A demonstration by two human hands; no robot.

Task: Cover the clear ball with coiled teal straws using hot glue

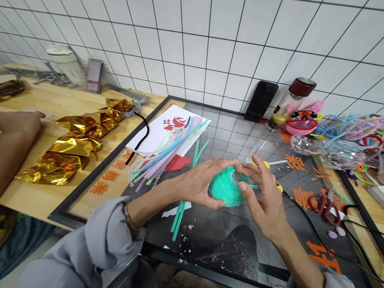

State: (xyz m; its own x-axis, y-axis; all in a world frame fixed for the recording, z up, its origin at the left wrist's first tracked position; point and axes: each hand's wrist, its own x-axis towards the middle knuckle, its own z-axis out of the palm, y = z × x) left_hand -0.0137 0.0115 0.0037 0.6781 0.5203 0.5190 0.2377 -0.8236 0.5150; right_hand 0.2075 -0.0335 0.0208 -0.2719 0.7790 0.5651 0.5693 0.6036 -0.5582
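A teal coil of wound pipe cleaner (226,188), shaped like a small dome, is between both my hands above a dark glass mat. My left hand (203,183) cups its left side with curled fingers. My right hand (263,195) pinches its upper right edge with thumb and fingers. Loose teal stems (179,214) lie on the mat below my left wrist. A bundle of pastel pipe cleaners (164,156) fans out to the left.
Another person's arm and hand (3,125) rest on the wooden table at left, beside crumpled gold foil (74,144). Red scissors (324,208), a black cable, a phone (261,101), a jar (289,104) and a heap of coloured pipe cleaners (380,141) sit at right.
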